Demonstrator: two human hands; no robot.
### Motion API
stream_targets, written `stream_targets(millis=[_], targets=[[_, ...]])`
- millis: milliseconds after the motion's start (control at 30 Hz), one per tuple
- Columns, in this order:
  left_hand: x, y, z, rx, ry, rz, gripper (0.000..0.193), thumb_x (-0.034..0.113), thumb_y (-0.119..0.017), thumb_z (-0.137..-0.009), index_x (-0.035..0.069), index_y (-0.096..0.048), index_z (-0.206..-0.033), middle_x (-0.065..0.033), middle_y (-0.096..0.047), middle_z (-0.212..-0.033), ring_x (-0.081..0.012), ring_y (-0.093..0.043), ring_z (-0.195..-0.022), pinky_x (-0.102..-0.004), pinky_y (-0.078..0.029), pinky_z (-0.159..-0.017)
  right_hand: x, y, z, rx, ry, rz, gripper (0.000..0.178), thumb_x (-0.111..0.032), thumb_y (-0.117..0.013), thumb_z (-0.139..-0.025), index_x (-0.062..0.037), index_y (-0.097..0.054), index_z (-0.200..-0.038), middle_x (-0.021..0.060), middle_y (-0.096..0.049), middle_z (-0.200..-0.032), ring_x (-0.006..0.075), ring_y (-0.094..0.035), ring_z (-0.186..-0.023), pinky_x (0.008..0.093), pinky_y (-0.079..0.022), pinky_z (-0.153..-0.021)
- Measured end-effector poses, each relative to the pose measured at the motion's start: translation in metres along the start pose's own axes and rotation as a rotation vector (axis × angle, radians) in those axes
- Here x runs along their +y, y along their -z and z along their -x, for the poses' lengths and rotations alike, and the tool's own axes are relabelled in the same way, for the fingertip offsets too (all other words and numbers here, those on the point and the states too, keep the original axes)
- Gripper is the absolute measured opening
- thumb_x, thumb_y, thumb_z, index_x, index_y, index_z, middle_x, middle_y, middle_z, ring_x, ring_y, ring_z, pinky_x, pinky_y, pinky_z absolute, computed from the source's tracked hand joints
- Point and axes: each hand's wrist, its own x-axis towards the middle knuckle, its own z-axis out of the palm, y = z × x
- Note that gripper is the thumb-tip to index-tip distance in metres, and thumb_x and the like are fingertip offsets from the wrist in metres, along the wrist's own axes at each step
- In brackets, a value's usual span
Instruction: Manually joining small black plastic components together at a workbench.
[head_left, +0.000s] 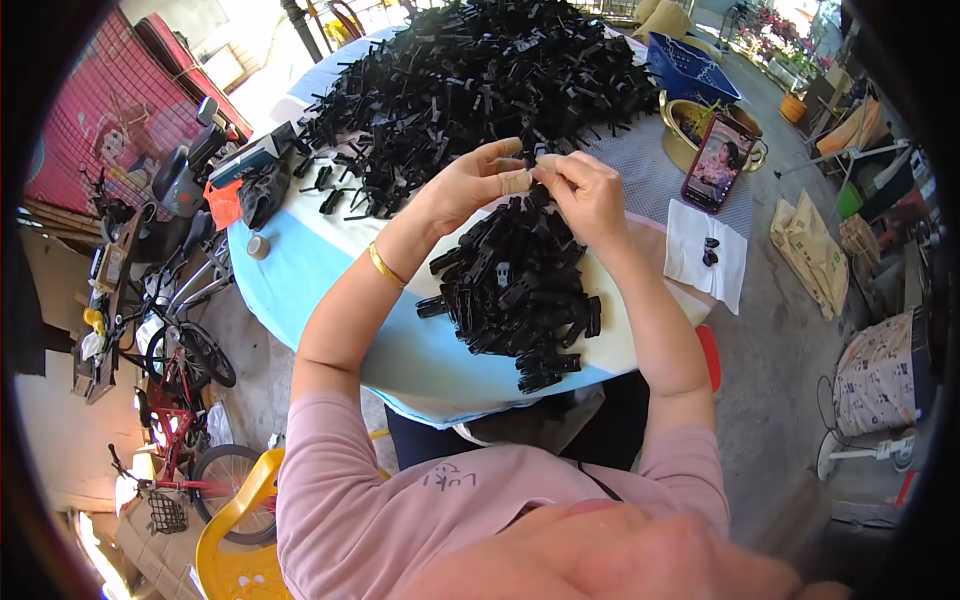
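My left hand (pixel 472 188) and my right hand (pixel 588 195) meet above the middle of the table, both closed in a pinch. Between their fingertips is a small black plastic part (pixel 540 188); its exact shape is partly hidden by the fingers. Tan tape wraps fingers of my left hand, and a gold bangle (pixel 384 266) circles that wrist. Just below the hands lies a smaller heap of black plastic clip-like pieces (pixel 515 285). Beyond them rises a large pile of loose black pieces (pixel 480 85), spilling toward the left.
A phone (pixel 720 163) leans against a gold-coloured pot (pixel 682 140) at the right. Near it are a white napkin (pixel 690 270) with small dark items and a blue basket (pixel 690 68). A round lid (pixel 258 246) sits at the table's left. Bicycles and a yellow chair (pixel 235 540) stand left.
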Motion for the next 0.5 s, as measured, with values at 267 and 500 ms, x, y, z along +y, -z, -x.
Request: stream_targets(millis=[267, 500], targets=[[0.004, -0.006, 0.007, -0.132, -0.087, 0.12, 0.071, 0.015, -0.067, -0.078, 0.0, -0.026, -0.135, -0.0086, -0.055, -0.109, -0.0149, -0.055, -0.1, -0.0288, -0.042, -0.089, -0.013, 0.005, -0.003, 0.121, 0.158, -0.085, 0.006, -0.005, -0.067, -0.073, -0.0041, -0.065, -0.078, 0.0066, -0.055, -0.063, 0.0176, -0.053, -0.051, 0.0271, -0.04, -0.046], [0.009, -0.006, 0.01, -0.196, -0.211, 0.213, 0.051, 0.006, -0.063, -0.079, 0.0, -0.039, -0.124, -0.0086, -0.061, -0.096, -0.0141, -0.059, -0.087, -0.0264, -0.047, -0.082, -0.022, 0.002, 0.0, 0.001, 0.328, -0.16, 0.01, -0.002, -0.068, -0.071, -0.0016, -0.061, -0.078, 0.0077, -0.056, -0.066, 0.0186, -0.056, -0.054, 0.0232, -0.044, -0.05]])
